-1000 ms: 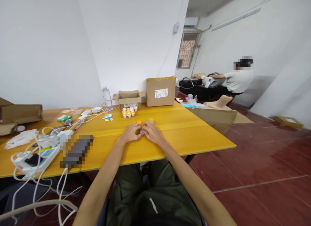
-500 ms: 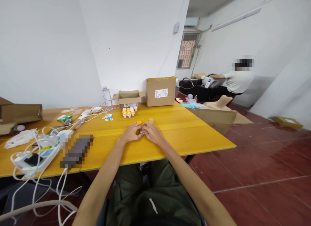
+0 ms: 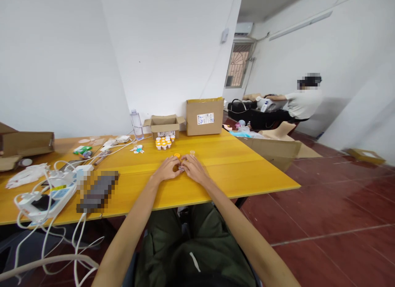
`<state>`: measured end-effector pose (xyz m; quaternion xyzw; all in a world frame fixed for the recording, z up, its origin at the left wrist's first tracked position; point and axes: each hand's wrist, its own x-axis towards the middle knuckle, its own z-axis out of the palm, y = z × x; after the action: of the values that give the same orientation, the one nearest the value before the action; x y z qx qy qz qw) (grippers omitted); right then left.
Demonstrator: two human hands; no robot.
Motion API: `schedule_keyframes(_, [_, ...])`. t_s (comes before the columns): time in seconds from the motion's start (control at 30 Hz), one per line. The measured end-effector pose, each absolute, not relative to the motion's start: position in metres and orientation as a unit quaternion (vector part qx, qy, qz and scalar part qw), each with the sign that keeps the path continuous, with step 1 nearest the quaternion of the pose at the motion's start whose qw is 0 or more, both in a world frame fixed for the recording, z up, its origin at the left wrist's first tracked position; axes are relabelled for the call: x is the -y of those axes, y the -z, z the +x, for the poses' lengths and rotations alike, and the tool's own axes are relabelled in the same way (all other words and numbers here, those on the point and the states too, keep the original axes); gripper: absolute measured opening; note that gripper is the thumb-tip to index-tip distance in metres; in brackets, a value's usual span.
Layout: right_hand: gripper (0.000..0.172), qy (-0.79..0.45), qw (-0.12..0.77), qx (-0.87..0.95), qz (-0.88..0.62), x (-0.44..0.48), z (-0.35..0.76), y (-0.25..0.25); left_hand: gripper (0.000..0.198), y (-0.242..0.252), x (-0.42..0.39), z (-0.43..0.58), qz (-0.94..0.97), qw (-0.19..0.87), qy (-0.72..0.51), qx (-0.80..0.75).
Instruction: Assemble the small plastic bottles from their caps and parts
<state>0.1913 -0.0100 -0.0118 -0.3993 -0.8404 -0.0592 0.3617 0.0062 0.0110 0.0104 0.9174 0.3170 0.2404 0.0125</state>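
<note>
Head view: both hands rest low over the yellow table (image 3: 247, 163), close to its near edge. The left hand (image 3: 168, 168) curves inward, thumb and fingers bent round a narrow gap; the right hand (image 3: 194, 168) arches palm down, its fingertips meeting the left hand's or lying just beside them. A small pale sliver (image 3: 181, 168) shows between the fingertips, too covered to identify. I cannot tell which hand has hold of it, or whether either grip is firm.

Just beyond the fingers lies an orange cap (image 3: 177, 155), and near it a clear round piece (image 3: 192, 152), perhaps a small cup or lid. Farther back, small vials with orange-and-white caps (image 3: 163, 143) stand clustered before an open-topped carton (image 3: 165, 124).

The sliver is likely very light and easily lost, best pinched at its edges with fingertips alone. The cap looks like stiff plastic: light, hardly fragile, and best taken by opposite sides of its rim. The clear piece may be thin-walled and slick, so a gentle rim hold seems safer than a squeeze.
</note>
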Motion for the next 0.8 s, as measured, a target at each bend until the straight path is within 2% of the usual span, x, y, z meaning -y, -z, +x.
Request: schedule_keyframes(0.8, [0.011, 0.059, 0.350, 0.843, -0.404, 0.0108, 0.1911, 0.0106, 0.010, -0.0137, -0.0075, 0.0066, 0.916, 0.022, -0.239, -0.322])
